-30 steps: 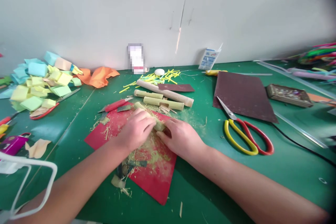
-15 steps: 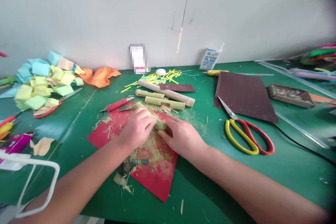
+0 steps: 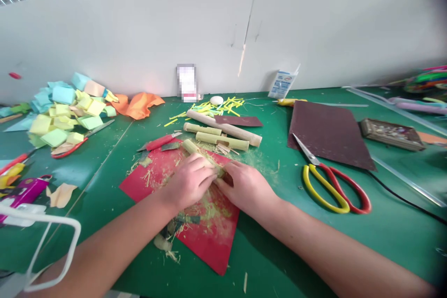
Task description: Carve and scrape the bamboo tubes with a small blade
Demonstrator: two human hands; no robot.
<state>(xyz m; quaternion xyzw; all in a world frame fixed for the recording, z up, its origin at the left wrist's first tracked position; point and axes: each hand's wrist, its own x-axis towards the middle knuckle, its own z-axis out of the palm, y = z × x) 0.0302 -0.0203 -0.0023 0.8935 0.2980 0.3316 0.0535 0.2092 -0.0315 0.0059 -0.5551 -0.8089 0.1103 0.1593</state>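
A short pale-green bamboo tube [image 3: 190, 146] lies slantwise under my hands, its far left end showing. My left hand [image 3: 193, 179] is closed over its middle, fingers bent down on it. At the tube's near right end my right hand [image 3: 246, 184] is closed, thumb below and fingers above; whatever else may be pinched there is hidden. Beneath both hands is a red sheet [image 3: 216, 247] strewn with fine bamboo dust and shavings. Just beyond lie a notched bamboo tube [image 3: 209, 137], another short bamboo piece [image 3: 199, 128] and a longer bamboo stick [image 3: 244, 134].
A red-handled knife [image 3: 160, 142] lies at the sheet's far left edge. Right of my hands are large scissors [image 3: 330, 184] and a dark brown sheet [image 3: 324, 130]. Folded paper pieces [image 3: 63, 116] are heaped at left. A phone [image 3: 187, 83] leans against the wall [image 3: 139, 32].
The whole view has shifted slightly down and right. My left hand has moved nearer to my right hand along the tube, so more of its far end shows.
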